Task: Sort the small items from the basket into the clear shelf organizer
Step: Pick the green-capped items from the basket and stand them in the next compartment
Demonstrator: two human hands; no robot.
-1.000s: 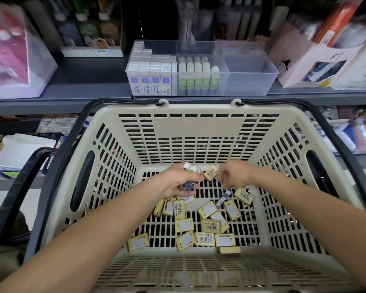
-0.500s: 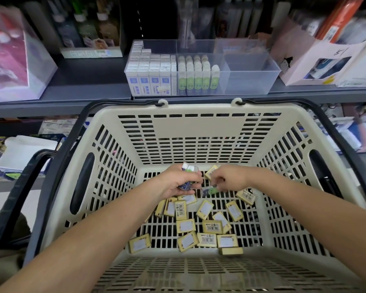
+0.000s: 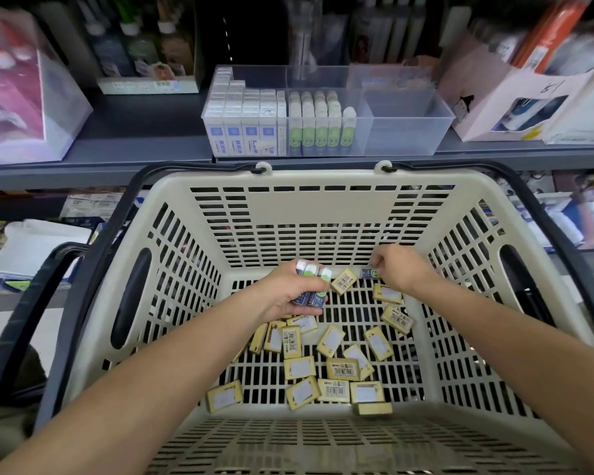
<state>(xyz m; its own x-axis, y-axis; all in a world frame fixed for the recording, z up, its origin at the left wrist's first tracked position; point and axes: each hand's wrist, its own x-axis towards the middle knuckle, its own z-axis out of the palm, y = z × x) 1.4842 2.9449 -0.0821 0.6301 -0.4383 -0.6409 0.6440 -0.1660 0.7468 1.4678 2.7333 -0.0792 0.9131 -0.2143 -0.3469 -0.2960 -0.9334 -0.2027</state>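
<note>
– Left hand (image 3: 285, 296): we record it as curled round three small tubes (image 3: 312, 286), white caps up, held just above the floor of the basket (image 3: 288, 180). What fault do we expect here?

– Overloading. We judge that a fourth tube pushed into that grip could lever one out. It would drop among the yellow boxes (image 3: 343, 368) and have to be found again.

– And the right hand (image 3: 400, 270)?

– It is at the far edge of the floor, fingers bent down over a loose tube (image 3: 371, 273). We cannot tell whether it has pinched the tube or only touches it. The tube lies near the back wall, with a yellow box not far to its left. A shallow pinch may roll it away.

– Where do the tubes go?

– Into the clear organizer (image 3: 408, 132) on the shelf (image 3: 134, 145) beyond the basket. We assign them to the middle compartment, with the green-labelled tubes (image 3: 314, 128) standing there. The boxed stock (image 3: 242, 132) occupies the compartment to its left.

– Risk at transfer?

– We must lift over the basket rim, and a knock there could spill the handful. A tube set down tilted may also topple the standing rows.
</note>
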